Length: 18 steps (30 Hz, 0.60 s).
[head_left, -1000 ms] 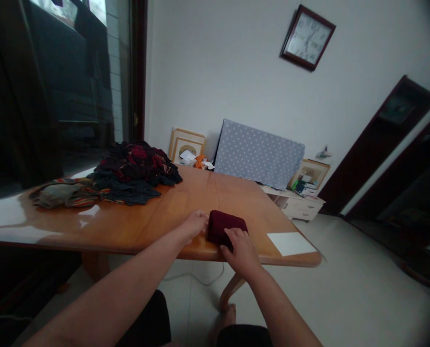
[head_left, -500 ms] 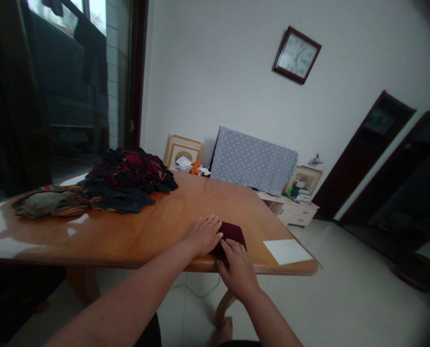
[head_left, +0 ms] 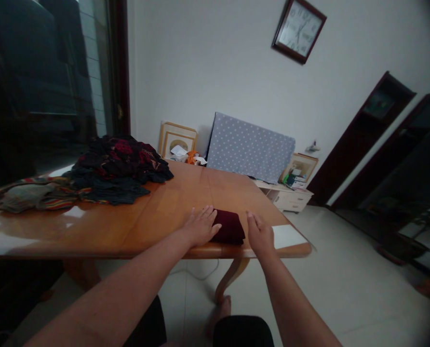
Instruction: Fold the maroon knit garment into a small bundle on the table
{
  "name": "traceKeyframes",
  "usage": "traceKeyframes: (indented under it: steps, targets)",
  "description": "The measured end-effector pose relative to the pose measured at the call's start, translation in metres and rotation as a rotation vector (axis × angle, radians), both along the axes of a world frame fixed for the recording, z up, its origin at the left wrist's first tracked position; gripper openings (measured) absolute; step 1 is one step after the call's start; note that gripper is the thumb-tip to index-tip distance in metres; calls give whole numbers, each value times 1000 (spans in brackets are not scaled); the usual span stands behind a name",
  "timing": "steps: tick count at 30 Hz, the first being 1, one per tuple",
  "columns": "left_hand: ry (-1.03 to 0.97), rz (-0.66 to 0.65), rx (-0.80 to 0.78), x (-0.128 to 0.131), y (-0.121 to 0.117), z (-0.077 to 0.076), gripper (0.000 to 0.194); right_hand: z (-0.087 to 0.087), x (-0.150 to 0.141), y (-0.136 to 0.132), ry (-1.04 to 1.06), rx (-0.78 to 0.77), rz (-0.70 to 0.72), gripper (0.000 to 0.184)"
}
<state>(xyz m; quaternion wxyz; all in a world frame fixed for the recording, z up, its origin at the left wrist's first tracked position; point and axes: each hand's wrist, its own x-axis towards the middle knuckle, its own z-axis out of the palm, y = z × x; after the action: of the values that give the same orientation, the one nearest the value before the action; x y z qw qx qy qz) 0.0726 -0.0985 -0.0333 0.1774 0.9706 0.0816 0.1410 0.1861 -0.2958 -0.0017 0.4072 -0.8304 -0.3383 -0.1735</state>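
- Fingers on the left hand [head_left: 199, 228] spread, touching the burgundy cloth's [head_left: 232, 226] left side, lower centre of frame; right hand [head_left: 261, 233] curled just beside it, looks empty
- Cloth's pretty much folded, I'd say
- Clothes pile [head_left: 123, 159], left of frame: rumpled, not folded

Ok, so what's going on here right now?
A person at a wooden table has the left hand laid flat on the left end of a folded dark red cloth near the table's front edge. The right hand, fingers curled, is just off the cloth's right end, beside a white sheet. A loose heap of dark and striped clothes lies on the table's left part.
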Motion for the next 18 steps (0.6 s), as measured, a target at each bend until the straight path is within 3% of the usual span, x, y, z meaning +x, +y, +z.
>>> traceKeyframes:
  steps: [5, 12, 18]
  targets:
    - [22, 7, 34, -2, -2, 2, 73, 8, 17, 27, -59, -192, 63, 54]
    - [16, 39, 155, -3, -2, -3, 74, -19, 15, 64, 51, -610, 134, 67]
    - [-7, 77, 180, -2, -3, -8, 73, -33, 16, 64, 130, -674, 143, 70]
